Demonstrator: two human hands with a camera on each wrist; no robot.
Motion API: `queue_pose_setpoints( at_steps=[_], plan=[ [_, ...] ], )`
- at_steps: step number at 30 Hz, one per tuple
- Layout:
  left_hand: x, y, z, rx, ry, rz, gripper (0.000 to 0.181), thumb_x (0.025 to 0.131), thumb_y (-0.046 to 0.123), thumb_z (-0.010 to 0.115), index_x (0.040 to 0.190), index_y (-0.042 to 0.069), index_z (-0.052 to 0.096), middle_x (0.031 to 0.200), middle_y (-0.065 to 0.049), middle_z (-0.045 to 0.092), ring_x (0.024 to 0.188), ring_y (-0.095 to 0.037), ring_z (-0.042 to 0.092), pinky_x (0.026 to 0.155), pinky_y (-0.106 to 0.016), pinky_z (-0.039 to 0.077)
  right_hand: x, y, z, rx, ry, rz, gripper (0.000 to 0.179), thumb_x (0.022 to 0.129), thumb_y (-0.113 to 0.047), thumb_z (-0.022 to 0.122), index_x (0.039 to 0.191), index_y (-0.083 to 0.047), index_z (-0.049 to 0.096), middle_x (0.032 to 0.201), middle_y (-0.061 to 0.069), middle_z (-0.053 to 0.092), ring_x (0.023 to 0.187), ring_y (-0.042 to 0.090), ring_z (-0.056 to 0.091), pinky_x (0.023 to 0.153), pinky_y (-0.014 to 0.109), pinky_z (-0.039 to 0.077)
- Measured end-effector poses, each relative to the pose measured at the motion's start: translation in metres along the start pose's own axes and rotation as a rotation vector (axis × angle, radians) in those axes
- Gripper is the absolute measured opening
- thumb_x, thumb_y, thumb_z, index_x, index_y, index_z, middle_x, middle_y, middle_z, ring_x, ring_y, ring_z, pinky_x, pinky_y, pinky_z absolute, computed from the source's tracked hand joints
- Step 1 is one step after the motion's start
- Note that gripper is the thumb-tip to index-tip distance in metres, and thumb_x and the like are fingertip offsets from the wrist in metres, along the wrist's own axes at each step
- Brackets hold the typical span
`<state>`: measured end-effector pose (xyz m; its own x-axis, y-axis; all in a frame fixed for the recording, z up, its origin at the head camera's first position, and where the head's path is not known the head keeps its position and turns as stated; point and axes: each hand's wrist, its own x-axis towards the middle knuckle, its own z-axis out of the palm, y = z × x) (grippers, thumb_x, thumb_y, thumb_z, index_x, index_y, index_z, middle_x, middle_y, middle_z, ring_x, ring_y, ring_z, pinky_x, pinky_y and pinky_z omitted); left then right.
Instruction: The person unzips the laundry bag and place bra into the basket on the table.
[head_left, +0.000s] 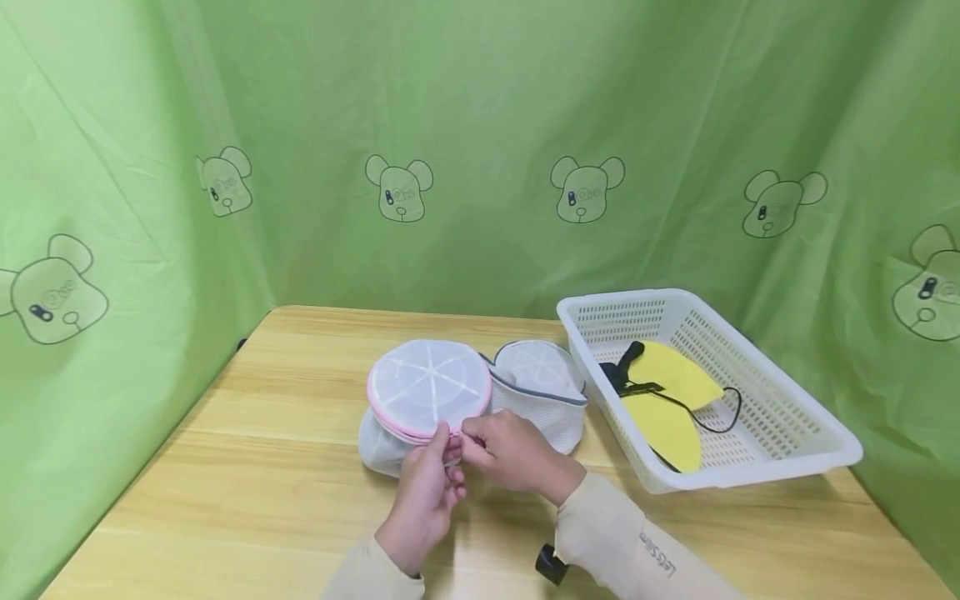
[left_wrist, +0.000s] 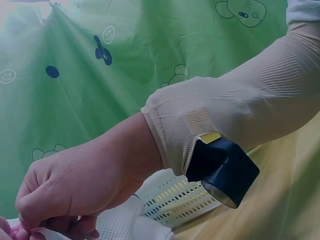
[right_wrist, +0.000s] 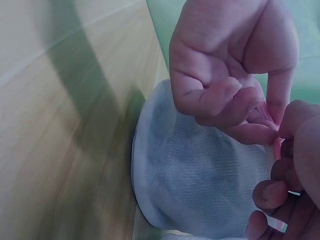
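Observation:
A round white mesh laundry bag (head_left: 431, 383) with a pink zippered rim stands upright on the table. My left hand (head_left: 423, 496) pinches the front of that rim between thumb and fingers. Right beside it, my right hand (head_left: 513, 450) pinches the same pink edge, fingers curled; whether it has the zipper pull is hidden by the fingers. In the right wrist view the bag's mesh side (right_wrist: 200, 170) shows below both hands. A second white mesh bag (head_left: 536, 417) with a dark grey zipper stands behind my right hand, its top partly unzipped.
A white plastic basket (head_left: 780, 477) stands at the right, holding yellow pieces (head_left: 671, 375) with black straps and a black cord. The wooden table (head_left: 247, 475) extends to the left and front. A green curtain (head_left: 480, 100) hangs around the table.

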<state>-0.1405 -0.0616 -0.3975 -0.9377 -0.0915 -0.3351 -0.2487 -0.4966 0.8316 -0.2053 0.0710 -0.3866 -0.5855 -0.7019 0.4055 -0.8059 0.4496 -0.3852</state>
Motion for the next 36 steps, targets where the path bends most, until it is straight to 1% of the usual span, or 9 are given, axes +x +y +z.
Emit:
queue_pose_setpoints(
  at_steps=[8,16,22,29,36],
  plan=[
    [0.000,-0.001,-0.001,-0.003,-0.004,0.017,0.029,0.102,0.037,0.048,0.090,0.013,0.061,0.085,0.004,0.060,0.061,-0.007,0.044,0.056,-0.020,0.037,-0.001,0.002,0.001,0.000,-0.004,0.012,0.034,0.089,-0.011,0.057,0.061,-0.018,0.040,0.053,-0.015,0.029,0.050,-0.001,0.032,0.043,0.016,0.028],
    [0.000,0.000,-0.002,0.000,0.017,0.010,0.029,0.102,0.036,0.049,0.089,0.013,0.062,0.084,0.003,0.060,0.062,-0.007,0.044,0.057,-0.021,0.037,-0.003,0.004,0.000,-0.013,0.001,0.024,0.036,0.092,-0.014,0.057,0.061,-0.019,0.039,0.052,-0.015,0.028,0.049,0.000,0.032,0.044,0.017,0.029],
    [0.000,0.000,-0.004,0.003,0.018,0.006,0.030,0.101,0.037,0.050,0.092,0.011,0.061,0.085,0.003,0.060,0.063,-0.007,0.044,0.059,-0.021,0.038,-0.004,0.006,0.000,-0.020,0.008,0.016,0.035,0.091,-0.013,0.056,0.061,-0.018,0.038,0.053,-0.015,0.027,0.049,0.000,0.031,0.044,0.017,0.028],
    [0.000,0.003,-0.006,0.003,0.017,0.011,0.030,0.101,0.038,0.049,0.093,0.011,0.058,0.087,0.002,0.058,0.065,-0.008,0.044,0.061,-0.022,0.037,-0.005,0.009,-0.001,-0.025,0.005,0.037,0.034,0.089,-0.011,0.055,0.061,-0.019,0.038,0.053,-0.015,0.029,0.049,-0.001,0.029,0.044,0.016,0.027],
    [0.002,0.006,-0.008,-0.008,0.044,0.016,0.032,0.101,0.038,0.050,0.096,0.007,0.058,0.089,0.002,0.057,0.065,-0.009,0.043,0.061,-0.022,0.037,-0.005,0.013,-0.003,-0.044,0.016,0.065,0.032,0.088,-0.010,0.055,0.061,-0.019,0.039,0.053,-0.014,0.030,0.049,0.000,0.031,0.044,0.018,0.028]
  ],
)
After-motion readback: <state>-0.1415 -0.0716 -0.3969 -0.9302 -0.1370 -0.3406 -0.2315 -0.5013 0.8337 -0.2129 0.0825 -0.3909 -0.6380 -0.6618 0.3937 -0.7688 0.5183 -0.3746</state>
